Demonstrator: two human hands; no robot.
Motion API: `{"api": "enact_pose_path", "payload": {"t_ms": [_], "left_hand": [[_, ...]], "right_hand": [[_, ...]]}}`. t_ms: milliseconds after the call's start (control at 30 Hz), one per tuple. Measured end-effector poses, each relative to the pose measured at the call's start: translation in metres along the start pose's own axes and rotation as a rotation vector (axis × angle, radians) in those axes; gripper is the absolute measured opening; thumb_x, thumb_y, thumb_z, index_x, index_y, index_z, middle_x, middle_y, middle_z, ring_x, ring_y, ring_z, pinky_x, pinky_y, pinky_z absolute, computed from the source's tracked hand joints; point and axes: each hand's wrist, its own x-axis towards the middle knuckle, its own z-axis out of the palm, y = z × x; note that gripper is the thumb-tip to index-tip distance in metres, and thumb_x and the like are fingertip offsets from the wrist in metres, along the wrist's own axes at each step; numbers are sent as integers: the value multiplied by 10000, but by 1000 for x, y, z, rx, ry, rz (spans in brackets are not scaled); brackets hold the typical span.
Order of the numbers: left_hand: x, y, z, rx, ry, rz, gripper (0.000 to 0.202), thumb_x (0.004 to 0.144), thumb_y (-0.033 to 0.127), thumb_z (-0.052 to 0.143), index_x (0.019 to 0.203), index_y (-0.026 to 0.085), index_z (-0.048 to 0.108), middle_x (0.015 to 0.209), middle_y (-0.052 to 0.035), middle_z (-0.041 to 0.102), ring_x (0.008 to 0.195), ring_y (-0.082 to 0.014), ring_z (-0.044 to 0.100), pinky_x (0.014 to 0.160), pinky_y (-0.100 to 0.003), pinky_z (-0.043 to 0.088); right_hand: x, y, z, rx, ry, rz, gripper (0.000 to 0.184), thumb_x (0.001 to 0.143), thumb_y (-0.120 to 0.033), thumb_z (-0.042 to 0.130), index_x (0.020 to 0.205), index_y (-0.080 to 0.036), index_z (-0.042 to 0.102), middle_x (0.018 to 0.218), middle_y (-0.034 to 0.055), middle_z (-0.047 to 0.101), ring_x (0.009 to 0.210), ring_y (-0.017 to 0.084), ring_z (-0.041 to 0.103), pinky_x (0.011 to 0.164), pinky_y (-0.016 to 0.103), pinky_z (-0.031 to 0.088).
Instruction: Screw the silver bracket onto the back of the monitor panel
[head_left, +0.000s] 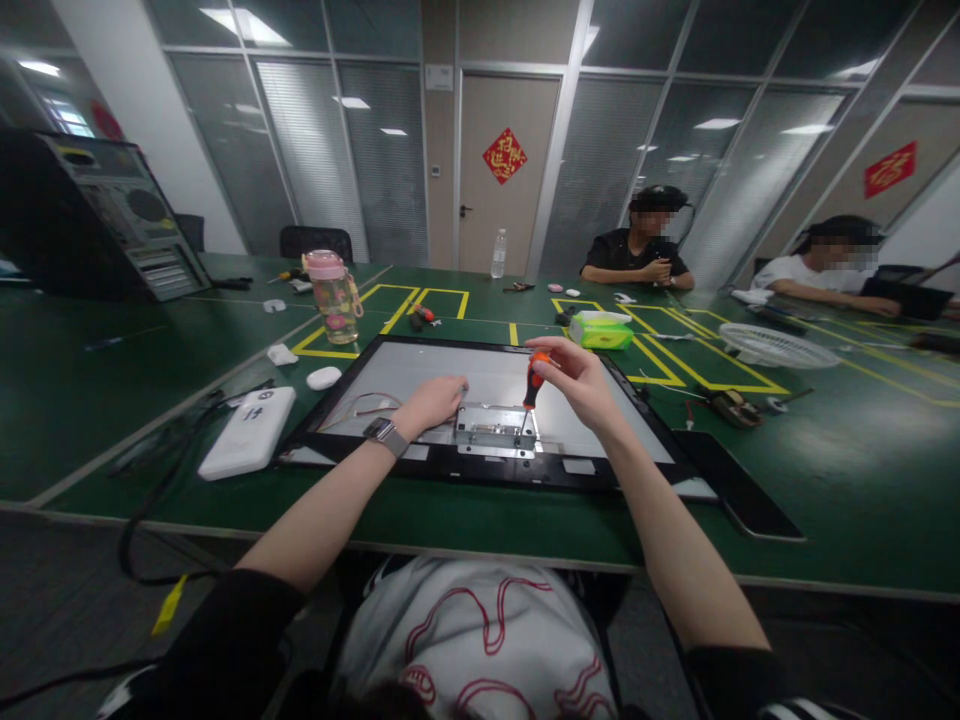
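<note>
A flat monitor panel [420, 365] lies face down on the green table [825, 470] in front of me, with a metal bracket [495, 428] near its front edge. My left hand [429, 402], a watch on its wrist, rests on the panel beside the bracket with fingers curled down flat. My right hand [576, 378] is closed round an orange-handled screwdriver [533, 378], held upright with its tip down on the bracket.
A white box [250, 430] and cables lie left of the panel; a pink bottle [334, 296], a computer tower [112, 215], a green tissue pack [601, 330], a white fan grille [772, 346] and small tools stand around. Two other people sit at the far side.
</note>
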Motion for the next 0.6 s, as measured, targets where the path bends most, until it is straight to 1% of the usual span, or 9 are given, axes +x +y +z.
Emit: {"api": "enact_pose_path", "payload": {"t_ms": [67, 133, 200, 300, 367, 433, 500, 600], "left_hand": [[0, 0, 0, -1, -2, -2, 307, 914, 189, 389, 1136, 158, 598, 1078, -119, 683, 968, -218, 647, 855, -303, 485], [0, 0, 0, -1, -3, -6, 308, 911, 182, 389, 1138, 160, 597, 1075, -118, 685, 972, -221, 646, 854, -307, 484], [0, 1, 0, -2, -3, -7, 306, 909, 178, 389, 1132, 160, 598, 1066, -115, 687, 972, -223, 645, 850, -307, 484], [0, 1, 0, -5, 2, -3, 301, 912, 181, 388, 1126, 157, 598, 1066, -111, 685, 972, -225, 644, 847, -306, 481], [0, 1, 0, -7, 7, -2, 299, 913, 183, 390, 1128, 156, 596, 1070, -112, 683, 968, -226, 643, 846, -313, 480], [-1, 1, 0, -10, 10, -1, 300, 912, 181, 392, 1133, 156, 594, 1071, -116, 680, 957, -228, 641, 842, -322, 481], [-1, 1, 0, -12, 13, 3, 302, 907, 171, 394, 1127, 150, 599, 1062, -120, 675, 956, -230, 633, 850, -331, 479], [0, 2, 0, -12, 30, 5, 307, 894, 153, 395, 1106, 133, 617, 1050, -133, 650, 998, -235, 600, 893, -343, 463]], "right_hand": [[0, 2, -1, 35, -36, 11, 273, 837, -398, 637, 1064, -248, 664, 928, 38, 683, 895, 196, 640, 842, 363, 510], [0, 4, -2, 57, -76, 8, 281, 870, -412, 590, 1074, -234, 664, 976, 55, 695, 961, 215, 638, 897, 394, 494], [0, 3, -2, 56, -104, 11, 279, 889, -413, 562, 1074, -233, 668, 991, 59, 694, 963, 216, 636, 906, 402, 488], [0, 1, -1, 12, -86, -5, 225, 876, -398, 585, 1010, -250, 690, 964, 43, 673, 889, 190, 629, 825, 363, 506], [1, 0, -1, -18, -57, -31, 178, 833, -387, 644, 936, -256, 706, 956, 35, 641, 838, 174, 609, 734, 328, 512], [1, 1, -1, -34, -30, -52, 156, 793, -379, 687, 887, -257, 714, 936, 33, 610, 822, 170, 589, 675, 306, 506], [1, 2, -2, -44, -7, -54, 158, 784, -375, 695, 885, -255, 714, 908, 30, 597, 817, 170, 582, 670, 301, 503], [1, 2, -2, -40, -3, -23, 204, 809, -370, 672, 979, -262, 697, 897, 22, 622, 813, 167, 601, 719, 308, 505]]}}
